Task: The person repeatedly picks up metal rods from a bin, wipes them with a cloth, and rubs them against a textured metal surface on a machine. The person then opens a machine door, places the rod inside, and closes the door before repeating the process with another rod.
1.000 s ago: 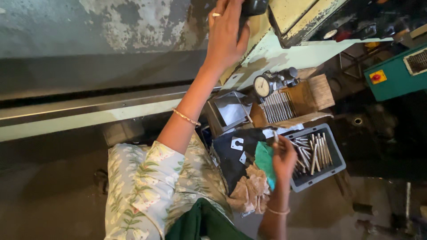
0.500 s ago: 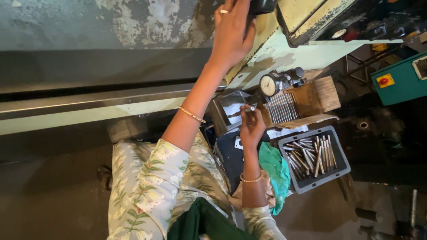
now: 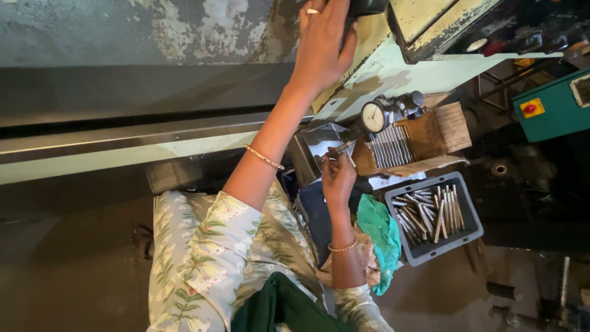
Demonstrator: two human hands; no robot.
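Observation:
My left hand [image 3: 322, 43] reaches up and is closed on a black knob [image 3: 367, 6] at the top of a pale green machine [image 3: 393, 71]. Lower down, my right hand [image 3: 338, 175] pinches a thin metal rod [image 3: 337, 149] and holds it up beside a round dial gauge [image 3: 373, 115]. Right of the gauge, a row of similar rods [image 3: 390, 146] lies on a brown board. A grey plastic tray [image 3: 424, 257] with several loose rods [image 3: 430, 212] sits to the right of my right forearm.
A teal cloth [image 3: 378, 227] lies between my right arm and the tray. A green box with a red button [image 3: 550, 104] stands at the far right. An open metal box [image 3: 310, 144] sits just left of my right hand. Floral clothing covers my lap.
My right hand has left the grey tray and come up to the dial gauge with a rod in its fingers. My left hand has stayed on the black knob.

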